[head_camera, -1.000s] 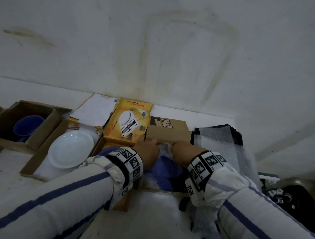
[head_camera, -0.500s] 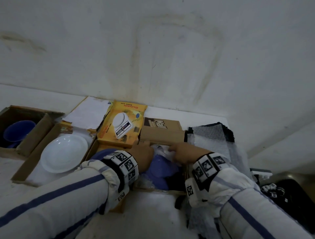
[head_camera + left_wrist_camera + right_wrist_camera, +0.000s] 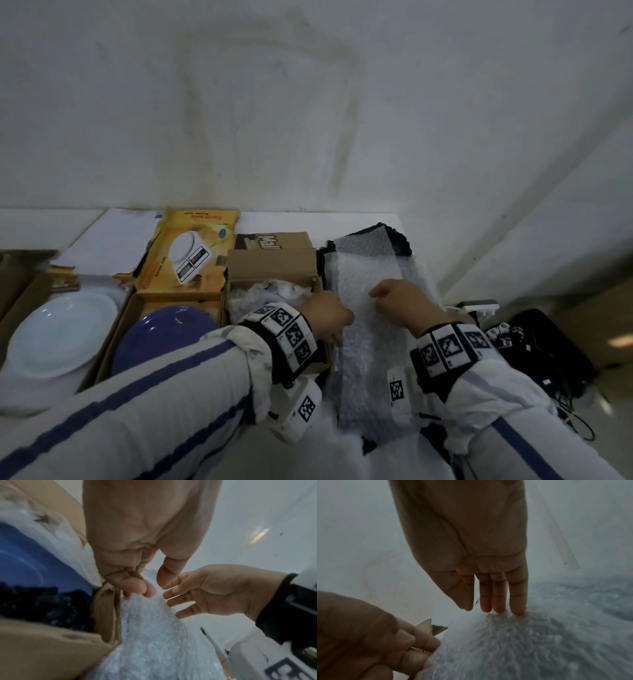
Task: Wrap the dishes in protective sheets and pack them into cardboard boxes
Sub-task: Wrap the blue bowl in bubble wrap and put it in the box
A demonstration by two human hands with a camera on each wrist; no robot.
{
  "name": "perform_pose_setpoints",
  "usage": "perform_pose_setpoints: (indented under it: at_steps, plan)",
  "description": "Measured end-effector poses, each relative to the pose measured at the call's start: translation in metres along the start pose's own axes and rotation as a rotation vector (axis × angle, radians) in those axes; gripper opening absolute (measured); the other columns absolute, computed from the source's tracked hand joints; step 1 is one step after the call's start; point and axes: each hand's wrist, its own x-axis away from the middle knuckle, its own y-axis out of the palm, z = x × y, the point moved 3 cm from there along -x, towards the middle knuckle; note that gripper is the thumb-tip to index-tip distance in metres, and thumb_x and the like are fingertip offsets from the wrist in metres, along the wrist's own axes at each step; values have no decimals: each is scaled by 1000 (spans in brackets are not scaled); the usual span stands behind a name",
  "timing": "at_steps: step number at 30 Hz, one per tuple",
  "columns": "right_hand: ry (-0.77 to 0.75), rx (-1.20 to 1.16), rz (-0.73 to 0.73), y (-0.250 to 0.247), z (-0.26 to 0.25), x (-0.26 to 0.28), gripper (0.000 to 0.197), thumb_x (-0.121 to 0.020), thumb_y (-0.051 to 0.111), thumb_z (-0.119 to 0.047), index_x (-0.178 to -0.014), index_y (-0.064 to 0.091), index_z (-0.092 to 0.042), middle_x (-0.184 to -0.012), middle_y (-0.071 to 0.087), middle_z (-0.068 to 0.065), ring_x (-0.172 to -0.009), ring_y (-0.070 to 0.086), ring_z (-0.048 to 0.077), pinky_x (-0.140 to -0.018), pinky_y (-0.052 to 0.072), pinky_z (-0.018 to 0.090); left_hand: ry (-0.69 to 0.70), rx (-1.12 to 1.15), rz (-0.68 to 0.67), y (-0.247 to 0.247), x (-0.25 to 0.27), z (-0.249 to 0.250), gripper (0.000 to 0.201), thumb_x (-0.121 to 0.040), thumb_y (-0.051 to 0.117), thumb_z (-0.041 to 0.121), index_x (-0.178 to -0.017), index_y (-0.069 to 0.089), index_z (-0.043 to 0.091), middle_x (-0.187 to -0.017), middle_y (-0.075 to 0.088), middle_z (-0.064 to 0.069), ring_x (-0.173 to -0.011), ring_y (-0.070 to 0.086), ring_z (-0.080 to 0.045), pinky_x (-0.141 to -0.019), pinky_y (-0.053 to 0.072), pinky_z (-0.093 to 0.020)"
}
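Note:
A stack of bubble wrap sheets [image 3: 370,270] lies on dark cloth at the right of the table. My left hand [image 3: 334,320] curls its fingers round the sheet's left edge [image 3: 154,635], beside the small cardboard box [image 3: 274,265]. My right hand [image 3: 387,298] rests straight fingertips [image 3: 517,609] on the top sheet [image 3: 522,642]. A bubble-wrapped bundle [image 3: 270,291] sits inside the small box. A bare blue plate [image 3: 164,339] lies in the box to its left, and a white plate [image 3: 58,337] in the box further left.
A yellow kitchen-scale carton flap [image 3: 185,253] and white paper [image 3: 106,240] stand behind the plates. Black cables and gear [image 3: 548,359] lie off the table's right edge. The wall runs close behind the boxes.
Both hands have come out of the small box and moved right onto the bubble wrap stack. The wrapped bundle stays in the box.

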Motion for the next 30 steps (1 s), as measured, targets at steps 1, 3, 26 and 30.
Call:
perform_pose_setpoints:
  at_steps: [1,3,26,30]
  plan:
    - [-4,-21,15,1,2,-1,37,-91,49,-4,-126,58,-12,-136,53,8,-125,49,23,-103,41,31,-19,71,-12,2,0,-1,14,-91,53,9,-78,53,3,-67,57,-13,-55,52,-19,-49,42,-24]
    - [-11,-50,21,3,5,-2,36,-90,49,-4,-124,58,-12,-135,53,8,-124,49,24,-101,42,31,-12,154,-12,5,1,-2,24,-90,57,11,-68,48,8,-58,49,-9,-48,46,-17,-44,38,-22]
    - [-421,125,-22,-42,-101,42,56,-83,67,-29,-134,47,-24,-129,57,1,-108,52,15,-86,36,22,454,416,273,-85,60,7,8,-87,63,8,-85,62,15,-88,68,-6,-78,64,-10,-75,53,-25]
    - [-467,243,-4,-36,-123,53,30,-89,58,-22,-117,59,-13,-112,64,6,-96,57,19,-75,39,25,552,529,366,-95,71,8,10,-85,67,8,-92,62,14,-99,68,-11,-93,62,-18,-86,51,-36]
